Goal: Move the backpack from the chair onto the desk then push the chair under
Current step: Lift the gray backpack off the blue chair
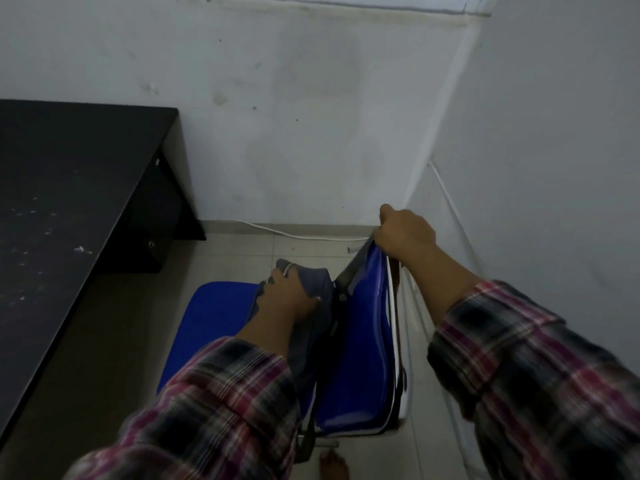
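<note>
head view: the left hand point(287, 292) has its fingers clamped on the grey backpack point(311, 306) upright on the blue chair point(214, 323). the right hand point(403, 235), fingers closed on the chair back, steadies it; the dark counter point(69, 202) waits at nine o'clock.

Desk point(69, 188) cut off at the left edge, far end unseen; backpack point(313, 285) largely hidden behind left hand point(287, 296) and plaid sleeve point(214, 407), shape unclear; chair point(214, 320) legs mostly out of sight beneath the seat; right hand point(403, 233) fingers curled out of view over the chair back; bare foot point(334, 467) clipped by the bottom edge, blurred
</note>
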